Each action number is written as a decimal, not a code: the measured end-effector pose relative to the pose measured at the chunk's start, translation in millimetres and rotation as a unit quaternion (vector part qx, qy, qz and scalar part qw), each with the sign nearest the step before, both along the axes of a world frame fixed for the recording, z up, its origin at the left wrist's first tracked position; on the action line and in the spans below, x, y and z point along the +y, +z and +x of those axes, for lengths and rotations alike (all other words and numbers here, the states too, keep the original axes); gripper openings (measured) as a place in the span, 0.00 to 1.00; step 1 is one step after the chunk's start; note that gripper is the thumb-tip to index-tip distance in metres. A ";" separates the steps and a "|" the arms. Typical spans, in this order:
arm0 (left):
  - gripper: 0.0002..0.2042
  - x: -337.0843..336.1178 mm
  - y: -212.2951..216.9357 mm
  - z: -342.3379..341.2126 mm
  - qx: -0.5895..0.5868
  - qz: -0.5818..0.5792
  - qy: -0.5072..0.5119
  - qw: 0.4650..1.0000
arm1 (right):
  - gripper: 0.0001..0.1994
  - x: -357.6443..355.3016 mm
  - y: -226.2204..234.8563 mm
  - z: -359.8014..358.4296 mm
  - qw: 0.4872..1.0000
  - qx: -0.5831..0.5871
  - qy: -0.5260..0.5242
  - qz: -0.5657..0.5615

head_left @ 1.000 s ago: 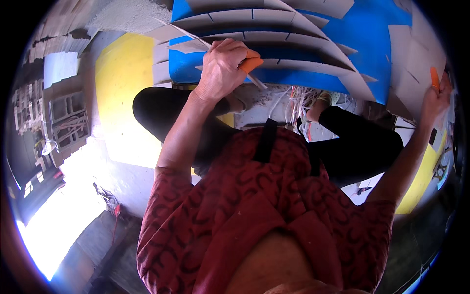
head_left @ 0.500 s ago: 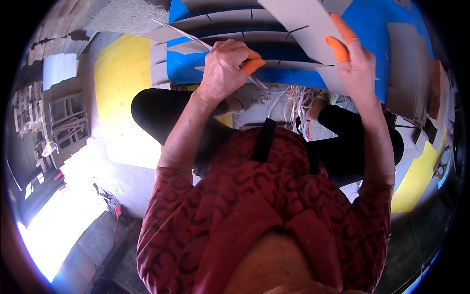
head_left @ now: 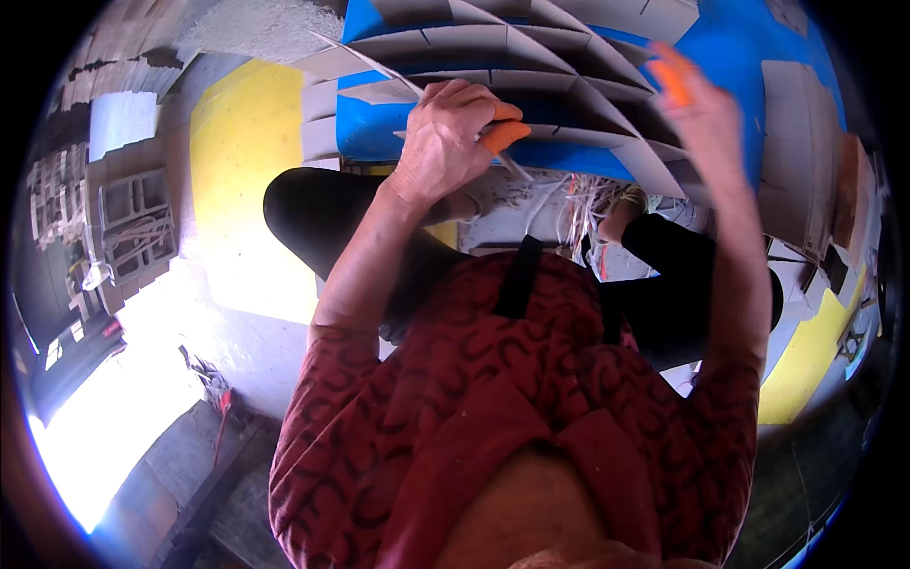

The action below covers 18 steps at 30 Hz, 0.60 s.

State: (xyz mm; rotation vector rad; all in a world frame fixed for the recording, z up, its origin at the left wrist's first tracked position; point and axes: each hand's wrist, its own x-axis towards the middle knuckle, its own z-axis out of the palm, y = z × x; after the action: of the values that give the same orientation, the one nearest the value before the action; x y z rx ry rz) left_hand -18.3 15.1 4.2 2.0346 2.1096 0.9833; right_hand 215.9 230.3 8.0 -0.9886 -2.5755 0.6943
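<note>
- Tabletop (head_left: 730, 43): blue, at 12 to 2 o'clock; it carries the grid.
- Yellow panel (head_left: 246, 190): at 10 o'clock, left of the person's knee.
- Grid (head_left: 464, 43): slotted cardboard strips standing on edge, at 1 o'clock; several run crosswise, and two longer ones cross them diagonally.
- Cardboard stack (head_left: 794, 142): at 2 o'clock, beyond the right hand.
- Left hand (head_left: 453, 142): at 12 o'clock, clamped on a strip (head_left: 391, 75) that slants from 11 o'clock toward the lap.
- Right hand (head_left: 703, 119): at 2 o'clock, well apart from the left, blurred, at the grid's right side; contact and grip cannot be determined.
- Scraps (head_left: 583, 213): thin, pale, between the feet.
- Finger covers (head_left: 507, 136): orange, on both hands.
</note>
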 end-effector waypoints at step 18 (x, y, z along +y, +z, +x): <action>0.06 19.1 -5.8 13.9 -0.035 -0.021 -0.031 0.999 | 0.27 -12.4 60.2 80.9 0.950 0.187 -0.041 0.246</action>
State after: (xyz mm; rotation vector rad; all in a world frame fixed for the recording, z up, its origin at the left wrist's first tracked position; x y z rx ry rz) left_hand -4.4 34.2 -1.6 2.0017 2.0027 0.9777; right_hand 296.8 217.9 68.2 -0.7129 -2.1946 0.1691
